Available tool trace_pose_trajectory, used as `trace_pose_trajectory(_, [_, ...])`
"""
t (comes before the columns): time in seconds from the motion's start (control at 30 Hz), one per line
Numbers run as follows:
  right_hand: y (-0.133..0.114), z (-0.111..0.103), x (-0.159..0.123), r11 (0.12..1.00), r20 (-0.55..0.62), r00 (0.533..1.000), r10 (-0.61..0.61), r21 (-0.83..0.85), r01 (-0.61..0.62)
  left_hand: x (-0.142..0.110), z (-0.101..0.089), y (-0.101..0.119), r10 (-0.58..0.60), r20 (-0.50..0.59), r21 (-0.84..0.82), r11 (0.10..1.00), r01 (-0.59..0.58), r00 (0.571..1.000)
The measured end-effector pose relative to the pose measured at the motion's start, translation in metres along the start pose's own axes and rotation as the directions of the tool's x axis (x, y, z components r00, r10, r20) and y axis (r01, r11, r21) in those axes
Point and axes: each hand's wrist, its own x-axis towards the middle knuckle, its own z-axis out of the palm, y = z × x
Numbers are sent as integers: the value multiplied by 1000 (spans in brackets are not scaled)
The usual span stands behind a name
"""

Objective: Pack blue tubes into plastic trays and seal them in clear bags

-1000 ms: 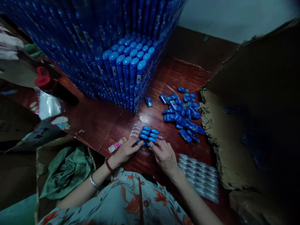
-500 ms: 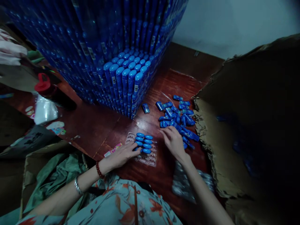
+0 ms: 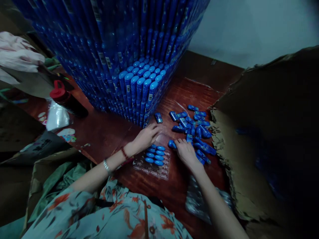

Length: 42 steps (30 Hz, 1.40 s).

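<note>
Toward the loose pile, my right hand (image 3: pixel 186 152) is closed with its fingertips on a small blue wrapped container (image 3: pixel 171 143). My left hand (image 3: pixel 149 135) reaches over the far side of a clear plastic tray (image 3: pixel 152 171) with oval pockets; its fingers are stretched out and nothing shows in them. Several blue containers with rounded oval ends (image 3: pixel 159 157) stand in two columns in that tray. Right of the tray lies a loose pile of blue wrapped containers (image 3: pixel 199 131), and a single one (image 3: pixel 158 118) lies apart, beyond my left hand.
A tall stack of blue containers (image 3: pixel 104 66) rises behind the tray. A torn cardboard box (image 3: pixel 220 132) borders the right side. At left stand a dark bottle with a red lid (image 3: pixel 72 103) and a clear plastic bag (image 3: pixel 57 116). Clear plastic packaging (image 3: pixel 199 202) lies near my right forearm.
My left hand has moved from the containers in the tray to beyond its far edge. My right hand now has a blue container at its fingertips, drawn away from the pile. The view has shifted slightly.
</note>
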Motion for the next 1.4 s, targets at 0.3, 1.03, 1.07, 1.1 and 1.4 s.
trace_pose_trajectory(0.3, [3,1,-72,886,-137,967,214,444,-133,101,67,-18,-411,233,301,892,337,881])
trace_pose_trajectory(1.03, [-94,13,-100,961,-386,922,1,256,107,-33,-35,24,-213,-181,-227,959,170,960])
trace_pose_trajectory(1.07, [-96,10,-99,974,-367,930,-13,207,95,-51,-43,30,-249,-262,-234,954,189,932])
trace_pose_trajectory(1.1, [-99,6,-98,982,-350,936,-34,161,96,-69,-49,34,-283,-292,-226,949,221,913])
trace_pose_trajectory(1.4, [-113,-19,-69,969,-101,964,-247,-47,244,-148,-10,49,-169,-98,-165,975,152,981])
